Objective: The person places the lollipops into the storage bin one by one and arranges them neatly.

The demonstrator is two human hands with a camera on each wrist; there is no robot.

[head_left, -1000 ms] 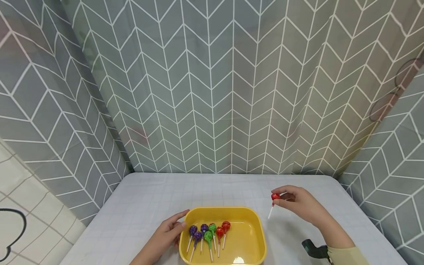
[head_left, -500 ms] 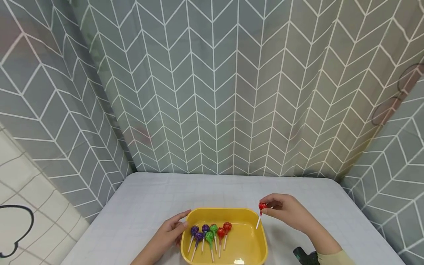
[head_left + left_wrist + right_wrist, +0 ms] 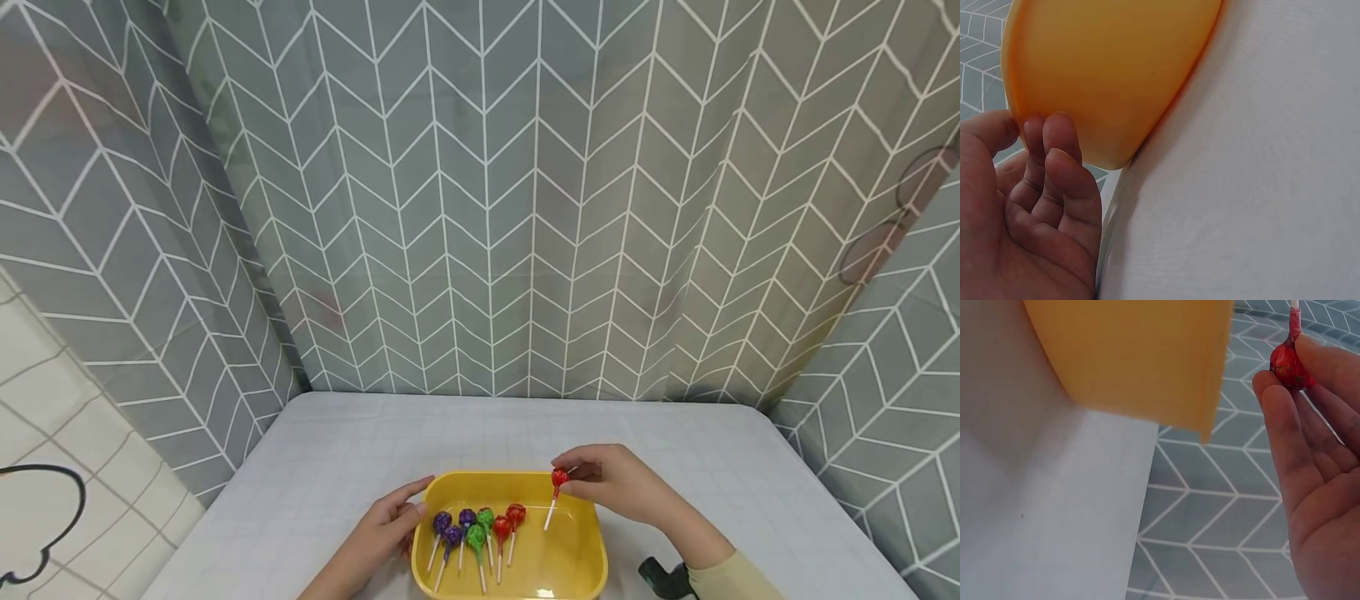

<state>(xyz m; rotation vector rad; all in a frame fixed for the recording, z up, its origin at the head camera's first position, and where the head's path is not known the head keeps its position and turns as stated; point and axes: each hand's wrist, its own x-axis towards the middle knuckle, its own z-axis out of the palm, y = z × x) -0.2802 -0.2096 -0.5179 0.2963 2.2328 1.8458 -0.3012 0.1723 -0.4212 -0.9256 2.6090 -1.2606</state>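
Note:
My left hand (image 3: 382, 529) holds the left side of a yellow tray (image 3: 573, 550), thumb at the rim and curled fingers (image 3: 1066, 165) against the outer wall. Inside the tray's left half lie three purple lollipops (image 3: 452, 536), two green lollipops (image 3: 476, 537) and two red lollipops (image 3: 502, 526), sticks toward the near side. Over the tray's back right part, my right hand (image 3: 618, 483) pinches another red lollipop (image 3: 560, 477) by its wrapped head. Its white stick points down into the tray in the head view; the right wrist view shows thumb and fingertips around the head (image 3: 1286, 365).
The tray sits near the front of a white-covered table (image 3: 420, 433). A grey curtain (image 3: 495, 208) with white chevron lines hangs behind and on both sides. A black wrist device (image 3: 663, 577) is on my right forearm, by the pale yellow sleeve (image 3: 731, 577).
My right hand has carried the red lollipop leftward and slightly down, from beyond the tray's right side to over its back right part. The left hand keeps its hold on the tray.

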